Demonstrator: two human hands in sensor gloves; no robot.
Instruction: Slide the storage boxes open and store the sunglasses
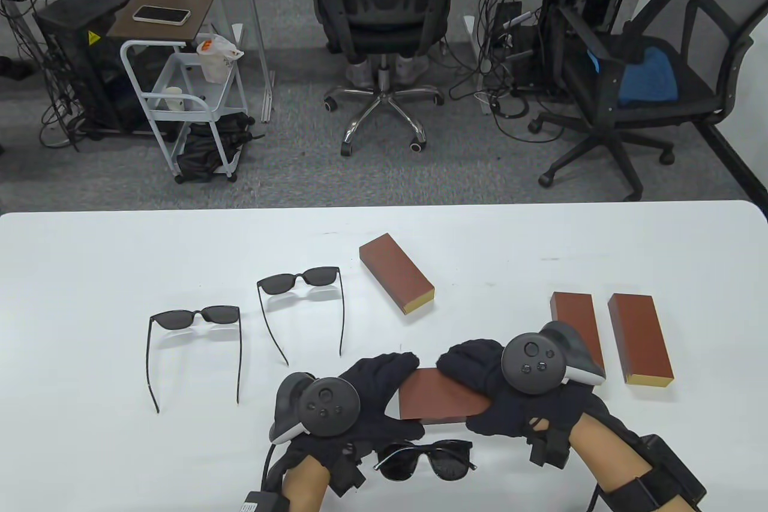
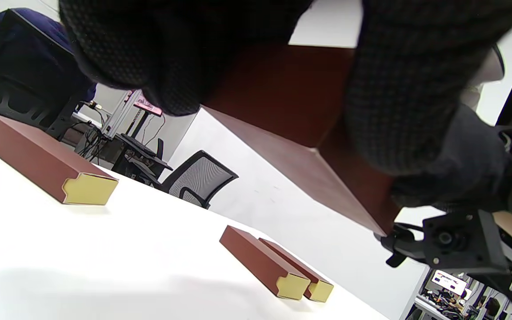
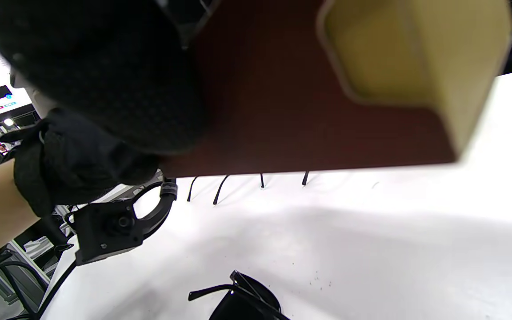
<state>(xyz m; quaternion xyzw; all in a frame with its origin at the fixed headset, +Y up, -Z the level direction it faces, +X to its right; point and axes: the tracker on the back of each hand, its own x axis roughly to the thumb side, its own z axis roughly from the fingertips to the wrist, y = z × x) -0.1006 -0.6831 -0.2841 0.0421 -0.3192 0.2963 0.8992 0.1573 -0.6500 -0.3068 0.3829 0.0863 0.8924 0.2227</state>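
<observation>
Office chairs [image 1: 381, 14] and a small cart [image 1: 180, 98] stand beyond the white table [image 1: 90, 272], where, seen from above, the left hand [image 1: 366, 398] and right hand [image 1: 486, 392] grip opposite ends of a red-brown storage box [image 1: 438, 395], with folded sunglasses [image 1: 423, 459] just nearer than it, two open pairs [image 1: 252, 314] to its left and three more boxes [image 1: 396, 272] beyond and right. From the left wrist, gloved fingers [image 2: 158, 58] curl round the held box above the table, the other boxes lying beyond it. From the right wrist, fingers [image 3: 105, 66] clamp the same box beside its tan end [image 3: 416, 58], the folded pair below.

No text can be read; the yellow warning sticker [image 1: 93, 37], far beyond the left hand [image 1: 360, 398], possibly bears a hazard symbol.
</observation>
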